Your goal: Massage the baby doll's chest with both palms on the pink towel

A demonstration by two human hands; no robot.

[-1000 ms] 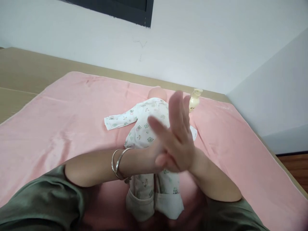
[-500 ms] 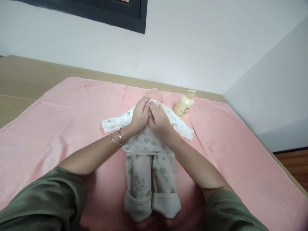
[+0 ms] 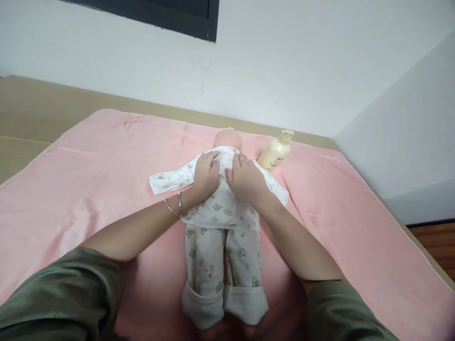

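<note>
On the pink blanket (image 3: 117,151), the doll (image 3: 221,215) lies with its head (image 3: 228,139) toward the far edge, left hand (image 3: 207,174) and right hand (image 3: 247,181) flat on its shirt (image 3: 236,207), gripping nothing, apparently a stroking step calling next for even, gentle pressure.

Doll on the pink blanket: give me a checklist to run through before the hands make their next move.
1. Left hand resting on the printed white top: ok.
2. Right hand resting on it too: ok.
3. Pump bottle out of both hands: ok.
4. Left wrist free of bangles: not ok, worn.
5. Pink blanket smooth: not ok, creased at left.
6. Doll lying face up: cannot tell.
</note>
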